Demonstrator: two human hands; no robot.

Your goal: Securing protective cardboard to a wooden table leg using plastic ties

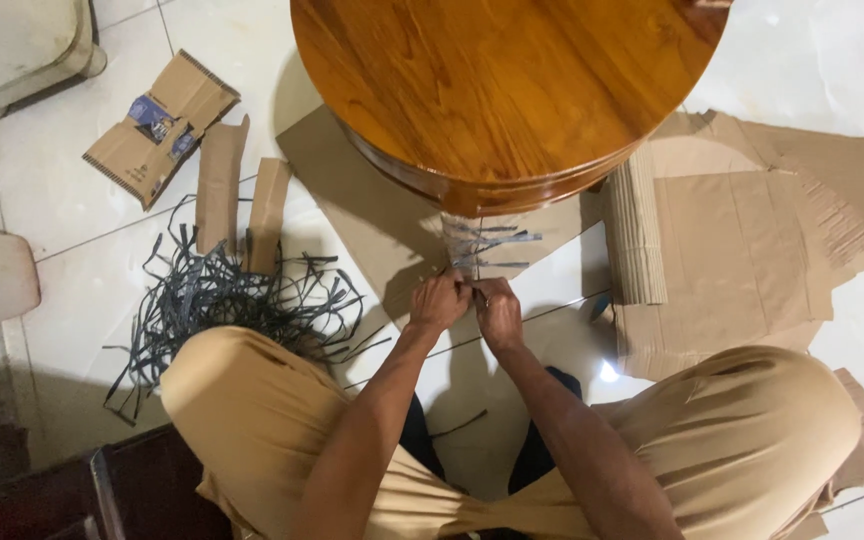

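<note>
Bright, even indoor light on the pale tiled floor (832,60), soft glare on the glossy round wooden counter (502,80), dark shadow beneath its near edge, dim lower-left corner — small bright glint between the knees, slight wide-angle stretch at the edges, hands (467,305) mildly soft.

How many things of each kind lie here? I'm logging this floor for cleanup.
Round polished wooden table: 1
Tangled heap of black plastic straps: 1
Loose brown cardboard strips: 2
Folded printed cardboard flap: 1
Ribbed corrugated cardboard roll: 1
Total: 6

Bundle of thin grey-black plastic strips (487,248), fanned out sideways against the leg of the round polished wooden table (507,80), above the white tiled floor.
</note>
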